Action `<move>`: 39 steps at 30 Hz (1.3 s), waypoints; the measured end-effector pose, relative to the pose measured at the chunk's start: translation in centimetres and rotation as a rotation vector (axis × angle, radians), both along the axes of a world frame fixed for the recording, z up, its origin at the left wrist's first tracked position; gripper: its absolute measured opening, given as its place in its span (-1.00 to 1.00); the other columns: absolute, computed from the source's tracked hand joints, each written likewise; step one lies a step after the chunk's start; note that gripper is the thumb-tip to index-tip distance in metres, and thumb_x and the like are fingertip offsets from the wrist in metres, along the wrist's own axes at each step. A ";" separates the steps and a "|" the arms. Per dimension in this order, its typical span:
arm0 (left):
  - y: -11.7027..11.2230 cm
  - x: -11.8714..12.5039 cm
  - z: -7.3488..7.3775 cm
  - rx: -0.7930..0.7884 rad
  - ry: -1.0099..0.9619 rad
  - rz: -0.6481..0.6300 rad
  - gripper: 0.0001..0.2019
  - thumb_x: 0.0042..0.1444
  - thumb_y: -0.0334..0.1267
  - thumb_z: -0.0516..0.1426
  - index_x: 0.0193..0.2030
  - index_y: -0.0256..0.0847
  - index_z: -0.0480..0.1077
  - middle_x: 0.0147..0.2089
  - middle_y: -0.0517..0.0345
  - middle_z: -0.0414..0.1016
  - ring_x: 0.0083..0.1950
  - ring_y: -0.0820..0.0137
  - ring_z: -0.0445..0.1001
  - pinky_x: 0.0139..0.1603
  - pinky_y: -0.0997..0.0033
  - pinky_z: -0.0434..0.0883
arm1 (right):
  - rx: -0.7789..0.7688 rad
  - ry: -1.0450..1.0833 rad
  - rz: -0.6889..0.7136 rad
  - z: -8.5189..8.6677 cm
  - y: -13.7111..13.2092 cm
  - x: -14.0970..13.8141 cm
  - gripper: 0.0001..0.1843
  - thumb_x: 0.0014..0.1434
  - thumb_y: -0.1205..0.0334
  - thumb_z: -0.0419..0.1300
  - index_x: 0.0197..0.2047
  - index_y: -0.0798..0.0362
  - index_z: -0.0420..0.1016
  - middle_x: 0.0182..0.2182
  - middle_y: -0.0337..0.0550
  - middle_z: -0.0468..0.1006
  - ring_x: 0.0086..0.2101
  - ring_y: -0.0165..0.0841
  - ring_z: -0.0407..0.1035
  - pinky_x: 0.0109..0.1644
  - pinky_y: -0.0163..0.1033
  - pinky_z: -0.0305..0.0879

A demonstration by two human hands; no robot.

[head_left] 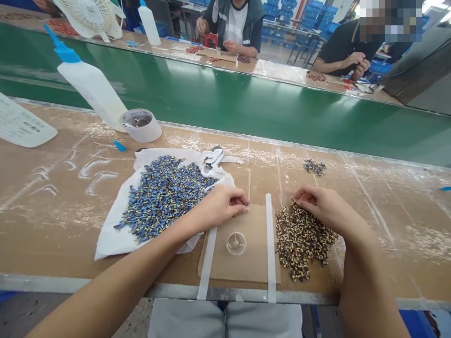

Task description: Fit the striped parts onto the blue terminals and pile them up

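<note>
A heap of small blue parts [162,195] lies on a white sheet [112,237] left of centre. My left hand [220,204] rests at the heap's right edge, fingers pinched on one small blue part. A pile of small brown and cream parts [299,241] lies to the right. My right hand [324,206] sits at that pile's top edge, fingers curled in a pinch on something too small to make out. Between the hands a cardboard pad [252,253] is taped to the bench, with a small clear round cap [236,243] on it.
A white squeeze bottle with a blue nozzle [88,82] and a tape roll [142,124] stand at the back left. A few blue parts [314,166] lie apart. A green conveyor belt [246,101] runs behind. Two other people work across it.
</note>
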State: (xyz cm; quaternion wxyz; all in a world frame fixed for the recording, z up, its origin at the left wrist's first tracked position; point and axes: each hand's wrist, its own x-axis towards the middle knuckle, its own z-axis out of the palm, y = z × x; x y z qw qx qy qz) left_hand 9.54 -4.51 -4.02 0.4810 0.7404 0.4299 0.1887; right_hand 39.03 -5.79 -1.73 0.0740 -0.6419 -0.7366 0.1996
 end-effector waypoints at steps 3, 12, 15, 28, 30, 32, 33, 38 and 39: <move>0.0 0.0 0.0 0.017 0.006 0.007 -0.90 0.08 -0.30 0.20 -0.29 -0.26 0.52 -0.43 0.16 0.53 -0.40 0.46 0.45 -0.34 0.48 0.32 | -0.006 -0.048 0.008 -0.8 0.2 -0.5 -0.89 0.09 0.30 0.15 -0.36 -0.01 0.52 -0.49 -0.22 0.56 -0.46 -0.31 0.42 -0.40 -0.26 0.20; 0.1 -0.1 -0.1 0.053 -0.008 0.017 -0.91 0.08 -0.31 0.19 -0.30 -0.26 0.51 -0.44 0.17 0.53 -0.40 0.46 0.44 -0.34 0.47 0.33 | 0.199 -0.072 0.061 -1.7 0.7 -2.7 -0.76 0.17 0.40 0.04 -0.32 0.05 0.55 -0.30 -0.05 0.60 -0.26 -0.18 0.44 -0.18 -0.12 0.27; 0.0 -0.1 0.0 0.058 -0.021 0.024 -0.92 0.08 -0.34 0.19 -0.30 -0.27 0.52 -0.45 0.17 0.53 -0.41 0.46 0.44 -0.35 0.47 0.33 | 0.185 -0.013 0.095 -2.2 0.6 -2.9 -0.82 0.17 0.36 0.09 -0.26 0.07 0.53 -0.30 -0.04 0.56 -0.28 -0.19 0.44 -0.19 -0.12 0.30; 0.0 -0.5 1.3 0.080 -0.055 0.121 -0.83 0.13 -0.31 0.16 -0.20 -0.31 0.54 -0.36 0.07 0.58 -0.36 0.43 0.50 -0.27 0.40 0.43 | 0.233 -0.067 -0.035 -2.2 0.2 -4.2 -0.84 0.21 0.32 0.10 -0.31 0.07 0.52 -0.38 -0.05 0.60 -0.33 -0.16 0.46 -0.26 -0.11 0.26; -0.1 -0.4 1.3 0.079 -0.081 0.121 -0.82 0.15 -0.33 0.15 -0.16 -0.31 0.54 -0.32 0.05 0.59 -0.36 0.44 0.51 -0.23 0.39 0.44 | 0.214 0.075 -0.039 -2.0 0.1 -4.5 -0.84 0.21 0.31 0.12 -0.29 0.08 0.54 -0.36 -0.06 0.62 -0.33 -0.19 0.47 -0.25 -0.11 0.30; -0.3 -0.3 1.4 0.084 -0.103 0.121 -0.81 0.16 -0.33 0.14 -0.14 -0.31 0.54 -0.29 0.05 0.59 -0.35 0.44 0.52 -0.23 0.40 0.45 | 0.165 0.319 -0.025 -1.7 -0.2 -5.3 -0.86 0.21 0.26 0.16 -0.27 0.08 0.55 -0.34 -0.08 0.63 -0.34 -0.24 0.48 -0.24 -0.14 0.34; -0.4 -0.3 1.4 0.097 -0.105 0.123 -0.81 0.17 -0.33 0.14 -0.14 -0.30 0.54 -0.29 0.05 0.59 -0.35 0.44 0.52 -0.23 0.40 0.44 | 0.136 0.454 -0.022 -1.5 -0.5 -5.9 -0.86 0.21 0.24 0.18 -0.26 0.08 0.56 -0.33 -0.10 0.63 -0.34 -0.27 0.49 -0.24 -0.15 0.37; -0.8 0.1 1.8 0.223 -0.053 0.112 -0.81 0.20 -0.32 0.12 -0.16 -0.26 0.55 -0.37 0.11 0.55 -0.36 0.44 0.46 -0.30 0.44 0.37 | 0.069 0.892 -0.097 -0.7 -1.8 -9.1 -0.87 0.16 0.18 0.28 -0.24 0.04 0.58 -0.34 -0.14 0.64 -0.32 -0.32 0.51 -0.21 -0.18 0.45; -0.9 0.2 1.9 0.241 -0.043 0.105 -0.81 0.21 -0.32 0.11 -0.17 -0.25 0.55 -0.38 0.12 0.55 -0.36 0.44 0.45 -0.32 0.45 0.35 | 0.070 0.928 -0.112 -0.7 -1.9 -9.4 -0.88 0.15 0.19 0.29 -0.24 0.04 0.58 -0.34 -0.15 0.64 -0.31 -0.32 0.52 -0.19 -0.17 0.46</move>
